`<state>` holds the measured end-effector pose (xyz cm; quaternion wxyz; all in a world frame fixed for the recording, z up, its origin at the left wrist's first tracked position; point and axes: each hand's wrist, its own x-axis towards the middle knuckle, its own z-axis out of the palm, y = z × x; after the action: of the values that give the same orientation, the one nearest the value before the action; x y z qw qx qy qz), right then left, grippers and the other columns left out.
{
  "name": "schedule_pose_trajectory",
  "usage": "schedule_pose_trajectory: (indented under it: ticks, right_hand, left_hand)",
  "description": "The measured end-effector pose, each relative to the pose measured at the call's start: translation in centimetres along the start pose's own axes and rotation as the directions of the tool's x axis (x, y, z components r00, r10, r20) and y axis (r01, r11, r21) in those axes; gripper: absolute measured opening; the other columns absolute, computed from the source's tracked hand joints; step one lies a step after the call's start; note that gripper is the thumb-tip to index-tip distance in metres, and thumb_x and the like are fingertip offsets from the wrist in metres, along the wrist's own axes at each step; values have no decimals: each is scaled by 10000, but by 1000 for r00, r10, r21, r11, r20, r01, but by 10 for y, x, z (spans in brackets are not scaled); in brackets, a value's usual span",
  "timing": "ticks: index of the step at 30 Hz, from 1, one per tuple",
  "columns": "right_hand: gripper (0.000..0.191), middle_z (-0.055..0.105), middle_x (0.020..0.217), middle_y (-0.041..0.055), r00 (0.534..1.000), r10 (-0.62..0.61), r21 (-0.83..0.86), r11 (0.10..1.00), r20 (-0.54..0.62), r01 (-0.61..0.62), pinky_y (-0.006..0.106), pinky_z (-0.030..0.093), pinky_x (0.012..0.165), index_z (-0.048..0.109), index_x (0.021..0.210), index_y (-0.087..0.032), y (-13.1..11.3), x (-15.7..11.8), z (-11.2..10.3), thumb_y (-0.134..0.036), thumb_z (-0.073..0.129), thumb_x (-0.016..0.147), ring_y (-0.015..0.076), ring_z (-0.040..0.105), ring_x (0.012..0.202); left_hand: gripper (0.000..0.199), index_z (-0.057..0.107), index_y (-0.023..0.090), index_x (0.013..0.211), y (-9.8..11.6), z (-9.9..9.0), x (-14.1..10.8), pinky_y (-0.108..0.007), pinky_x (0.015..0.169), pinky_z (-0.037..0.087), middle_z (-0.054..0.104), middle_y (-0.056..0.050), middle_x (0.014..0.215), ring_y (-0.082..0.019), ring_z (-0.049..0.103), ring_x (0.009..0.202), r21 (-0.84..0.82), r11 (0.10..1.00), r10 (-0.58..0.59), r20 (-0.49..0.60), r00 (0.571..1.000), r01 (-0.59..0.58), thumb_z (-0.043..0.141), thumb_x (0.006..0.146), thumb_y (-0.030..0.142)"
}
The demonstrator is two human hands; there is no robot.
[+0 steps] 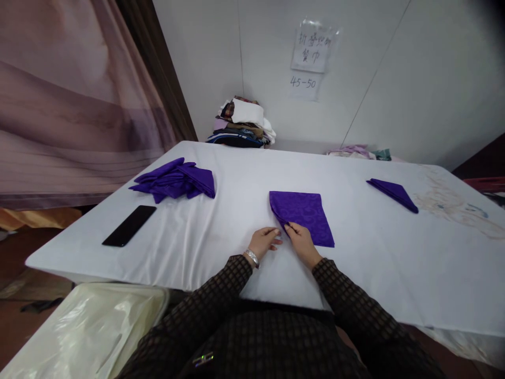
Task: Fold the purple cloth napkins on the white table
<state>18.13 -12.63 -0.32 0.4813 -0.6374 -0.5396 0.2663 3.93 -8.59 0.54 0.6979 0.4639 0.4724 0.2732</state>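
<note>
A purple cloth, folded into a square, lies in the middle of the white-covered table. My right hand pinches its lower left corner, lifting that edge slightly. Just left of the corner is my left hand, fingers curved and a little apart, with nothing in them; a silver bracelet circles its wrist. Further left lies a heap of purple cloths. At the right, a purple cloth folded into a narrow triangle rests on the table.
The white tablecloth has some creases. A black phone lies near the left edge. Piled clothes stand behind the table against the wall. A plastic-covered bin is at the lower left, and a curtain hangs at the left.
</note>
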Motion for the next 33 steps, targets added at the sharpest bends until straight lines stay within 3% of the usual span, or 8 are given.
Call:
schedule_pose_trajectory:
  ticks: [2, 5, 7, 9, 13, 19, 30, 33]
  right_hand:
    - [332, 555, 587, -34, 999, 21, 69, 997, -37, -18, 235, 376, 536, 591, 659, -172, -1, 1, -3, -428, 479, 839, 130, 482, 576]
    - [336, 508, 546, -48, 998, 34, 98, 995, -49, -29, 228, 346, 506, 554, 615, -175, -1, 1, -5, -417, 490, 840, 115, 448, 540]
    - [293, 612, 655, -13, 1000, 6, 82, 997, -13, -5, 246, 418, 589, 620, 715, -172, -1, -1, -5, -389, 476, 849, 145, 537, 632]
    - [268, 691, 891, 43, 997, -57, 26, 998, 47, 56, 298, 465, 760, 666, 908, -183, 0, -2, -4, -350, 464, 853, 190, 607, 835]
    - [352, 642, 1157, 101, 975, -185, -141, 969, 121, 201, 394, 421, 951, 622, 1137, -188, 7, -5, 2, -309, 489, 835, 232, 575, 1078]
    - [355, 642, 1146, 114, 968, -238, -247, 936, 73, 249, 392, 442, 943, 587, 1152, -169, 8, -5, 8, -294, 507, 829, 229, 587, 1069]
    - [312, 671, 1075, 88, 976, -197, -290, 932, 97, 217, 357, 479, 877, 587, 1104, -161, 3, -4, 8, -228, 489, 816, 219, 628, 971]
    - [338, 652, 1127, 105, 964, -247, -329, 906, 97, 265, 357, 462, 918, 576, 1137, -144, 4, -4, 9, -223, 480, 823, 220, 607, 1034]
  left_hand:
    - [235, 624, 131, 924, 1, 0, -1, -173, 462, 457, 670, -124, 1041, -132, 676, 672, -32, 999, 3, -6, 1000, -3, 636, 775, 313]
    - [266, 621, 137, 915, 4, 2, 0, -173, 474, 471, 665, -124, 1057, -132, 674, 683, -58, 998, 14, -15, 1000, -15, 669, 754, 342]
    - [299, 620, 135, 902, 6, 4, 1, -180, 483, 484, 672, -118, 1029, -133, 672, 680, -90, 996, 17, -8, 1000, -18, 680, 745, 383]
    - [325, 616, 130, 871, 7, 6, 1, -192, 490, 497, 686, -101, 946, -129, 665, 651, -136, 991, 11, 3, 1000, -11, 689, 734, 416]
    - [316, 595, 130, 776, 9, 8, 3, -205, 493, 503, 654, -29, 675, -109, 623, 547, -185, 982, -26, -9, 1000, 23, 736, 690, 399]
    - [224, 573, 131, 715, 13, 6, 1, -231, 486, 506, 614, -3, 585, -117, 607, 481, -179, 980, -98, -30, 995, 91, 720, 715, 300]
    - [62, 526, 146, 764, 12, 2, 3, -185, 465, 495, 602, 25, 556, -117, 636, 498, -113, 982, -156, -55, 986, 149, 579, 797, 150]
    - [62, 507, 148, 758, 12, 0, 2, -181, 439, 481, 601, 26, 560, -114, 626, 471, -92, 984, -156, -47, 987, 152, 545, 803, 130]
